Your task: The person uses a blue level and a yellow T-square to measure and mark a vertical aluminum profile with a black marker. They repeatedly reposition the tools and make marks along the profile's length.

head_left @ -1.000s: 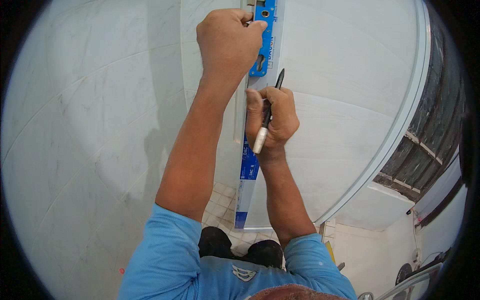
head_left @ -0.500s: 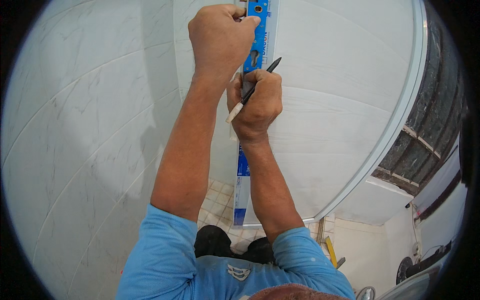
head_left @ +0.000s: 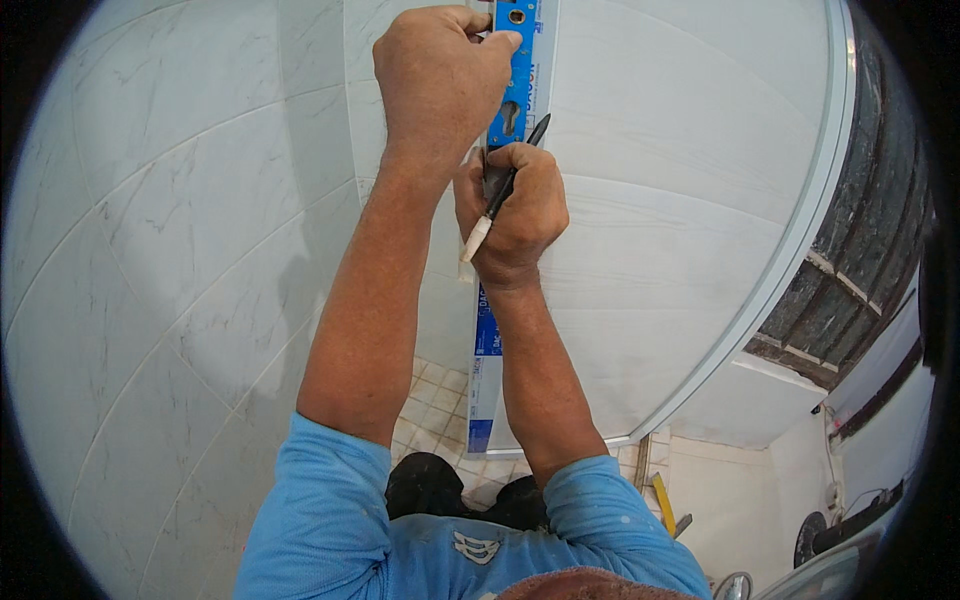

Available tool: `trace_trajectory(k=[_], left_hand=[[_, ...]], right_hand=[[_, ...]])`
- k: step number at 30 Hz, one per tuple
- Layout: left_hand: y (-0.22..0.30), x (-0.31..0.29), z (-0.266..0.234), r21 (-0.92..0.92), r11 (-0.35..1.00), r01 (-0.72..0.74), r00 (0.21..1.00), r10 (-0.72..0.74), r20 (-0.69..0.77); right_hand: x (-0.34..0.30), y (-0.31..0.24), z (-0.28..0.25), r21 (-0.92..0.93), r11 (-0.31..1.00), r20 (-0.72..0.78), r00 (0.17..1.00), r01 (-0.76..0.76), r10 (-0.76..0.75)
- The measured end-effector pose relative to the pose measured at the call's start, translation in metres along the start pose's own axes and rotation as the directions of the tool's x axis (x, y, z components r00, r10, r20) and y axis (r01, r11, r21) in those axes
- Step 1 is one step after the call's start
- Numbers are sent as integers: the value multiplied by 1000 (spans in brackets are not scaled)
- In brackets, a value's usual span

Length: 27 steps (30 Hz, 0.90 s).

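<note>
Against the upright edge of a white door point(head_left: 660, 250) is a blue-faced mortise lock case point(head_left: 515, 70), with a round spindle hole near its top and a keyhole-shaped cutout lower down. My left hand point(head_left: 440, 85) grips its left side, thumb laid over the blue face. Just below, my right hand point(head_left: 520, 215) is closed near the lock's lower end, with a black pen point(head_left: 503, 190) with a whitish end slanting across it, pointed end up. Whether those right fingers also pinch the lock is hard to see, since they cover that spot.
Marbled tile wall point(head_left: 180, 280) rises on the left. Printed blue-and-white protective film point(head_left: 482, 370) runs down the door's edge to a small-tiled floor point(head_left: 433, 405). At right are the pale frame point(head_left: 735, 345), a dark barred window point(head_left: 835, 290) and a yellow tool point(head_left: 662, 503).
The pen has tilted more upright in my right hand, its pale end shifting to the right and down. My left hand and the lock have barely moved.
</note>
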State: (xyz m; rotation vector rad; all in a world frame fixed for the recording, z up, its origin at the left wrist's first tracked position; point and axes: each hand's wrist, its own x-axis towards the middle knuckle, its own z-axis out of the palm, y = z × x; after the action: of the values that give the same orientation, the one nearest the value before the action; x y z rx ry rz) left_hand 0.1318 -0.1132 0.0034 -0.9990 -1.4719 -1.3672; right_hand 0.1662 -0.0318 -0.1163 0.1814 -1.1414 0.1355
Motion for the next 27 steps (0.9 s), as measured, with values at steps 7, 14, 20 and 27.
trace_trajectory(k=[7,14,20,27], left_hand=[[34,2,-14,-192,967,166,986,-164,29],[5,2,-2,-39,999,9,1000,-9,16],[9,1,6,-132,987,-91,994,82,-66],[3,4,1,-91,994,55,998,-54,15]], right_hand=[[-1,2,-2,-1,1000,6,1000,-12,12],[-3,-1,0,22,999,7,999,-48,48],[-4,6,0,3,1000,-20,999,-27,27],[-4,5,4,2,1000,-20,1000,-13,13]])
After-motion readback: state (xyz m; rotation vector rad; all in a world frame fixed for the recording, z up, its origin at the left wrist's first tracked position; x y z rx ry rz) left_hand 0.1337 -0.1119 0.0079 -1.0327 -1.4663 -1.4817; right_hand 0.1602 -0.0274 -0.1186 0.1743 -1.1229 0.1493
